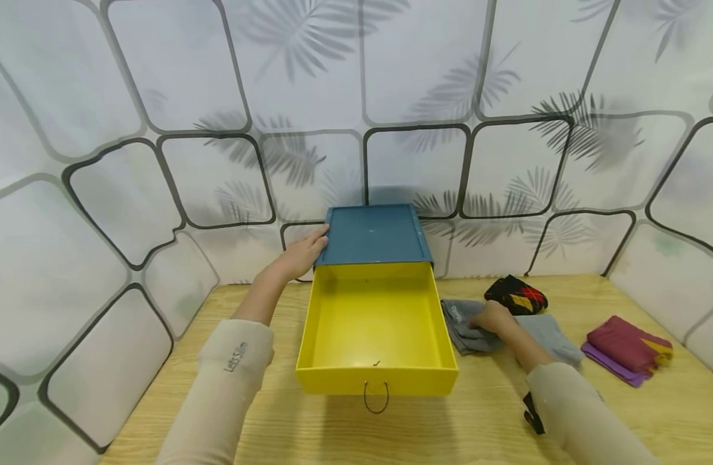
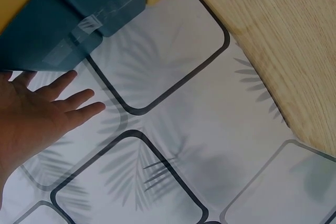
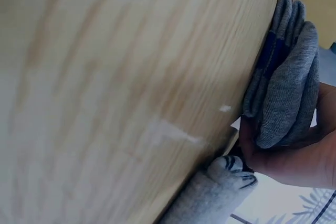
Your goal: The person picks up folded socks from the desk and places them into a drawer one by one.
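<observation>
While the left hand (image 1: 301,255) lies flat with straight fingers against the left edge of the teal drawer case (image 1: 375,234), apparently to keep that light box from sliding, the yellow drawer (image 1: 375,381) stands pulled fully out toward the person, its smooth plastic tray bare inside and a thin dark wire loop handle (image 1: 375,395) hanging from its front wall; the left wrist view shows the same open palm (image 2: 31,116) beside the case's glossy teal side (image 2: 47,30), holding nothing. The right hand (image 1: 493,316) works just right of the drawer, its grip curled round a folded pair of grey socks (image 1: 465,326), and the right wrist view shows the fingers (image 3: 283,158) wrapped under the soft ribbed knit bundle (image 3: 286,93), which has a blue stripe in its folds and sits at the wood-grain worktop (image 3: 115,93). More grey knit (image 1: 551,336) lies under the forearm, a black pair with a red and yellow diamond pattern (image 1: 516,294) sits behind, touching or nearly so, and a maroon and purple folded pair (image 1: 626,349) rests well apart to the right, all ranged in a loose row within easy reach of the drawer
</observation>
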The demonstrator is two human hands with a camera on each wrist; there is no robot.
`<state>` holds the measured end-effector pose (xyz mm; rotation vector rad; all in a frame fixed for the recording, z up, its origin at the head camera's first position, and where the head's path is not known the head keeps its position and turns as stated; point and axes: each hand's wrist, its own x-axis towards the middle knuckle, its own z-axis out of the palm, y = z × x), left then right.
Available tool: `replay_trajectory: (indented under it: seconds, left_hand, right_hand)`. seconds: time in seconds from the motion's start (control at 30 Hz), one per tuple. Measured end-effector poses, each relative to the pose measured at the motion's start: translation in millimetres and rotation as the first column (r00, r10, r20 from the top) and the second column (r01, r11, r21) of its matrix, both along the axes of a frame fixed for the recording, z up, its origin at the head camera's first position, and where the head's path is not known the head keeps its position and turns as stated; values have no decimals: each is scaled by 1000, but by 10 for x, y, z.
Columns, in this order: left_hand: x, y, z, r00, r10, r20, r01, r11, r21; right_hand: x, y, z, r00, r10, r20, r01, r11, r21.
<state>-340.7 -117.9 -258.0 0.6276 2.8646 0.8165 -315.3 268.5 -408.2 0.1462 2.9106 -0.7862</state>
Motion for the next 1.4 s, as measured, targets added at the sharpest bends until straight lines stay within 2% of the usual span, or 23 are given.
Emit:
replay_trajectory:
  seconds: [0.2, 0.33, 0.4, 0.57, 0.63, 0.7, 0.87, 1.0, 1.1, 1.17, 1.3, 1.4]
  left_hand:
    - [3, -1, 6, 1000, -5, 10, 5, 1000, 14]
    - [10, 1, 6, 1000, -3, 14, 3, 1000, 17]
    - [15, -1, 9, 1000, 0, 14, 0, 1000, 18]
    - [17, 0, 12, 1000, 1, 18, -1, 1000, 25]
    - [16, 1, 15, 1000, -1, 19, 1, 1000, 29]
    - [15, 2, 15, 1000, -2, 19, 1, 999, 33]
    - [20, 1, 15, 1000, -4, 16, 3, 999, 33]
    - [30, 0, 15, 1000, -6, 18, 6, 999, 37]
    - [23, -3, 10, 1000, -7, 16, 6, 999, 40]
    - [18, -6, 6, 1000, -7, 13, 6, 999, 42]
    - [15, -5, 5, 1000, -10, 10, 9, 999, 49]
    - [16, -5, 6, 1000, -14, 14, 13, 999, 52]
  right_hand:
    - [40, -47, 53, 999, 32, -13, -32, 999, -20]
    - [70, -31, 99, 999, 40, 1, -39, 981, -188]
    - [94, -8, 120, 999, 41, 10, -36, 949, -312]
    - [159, 97, 126, 997, 70, 41, -34, 821, -569]
    - [174, 151, 114, 995, 85, 54, -33, 783, -621]
    - [187, 199, 101, 994, 96, 54, -39, 769, -638]
    - [254, 294, 107, 989, 140, 40, -81, 759, -646]
    - [330, 319, 168, 989, 145, 32, -85, 729, -680]
    - [386, 317, 260, 990, 137, 26, -81, 718, -691]
    - [418, 314, 337, 991, 130, 22, -79, 723, -686]
    - [486, 306, 508, 991, 132, 10, -95, 759, -644]
    - [528, 302, 638, 986, 167, -9, -136, 768, -626]
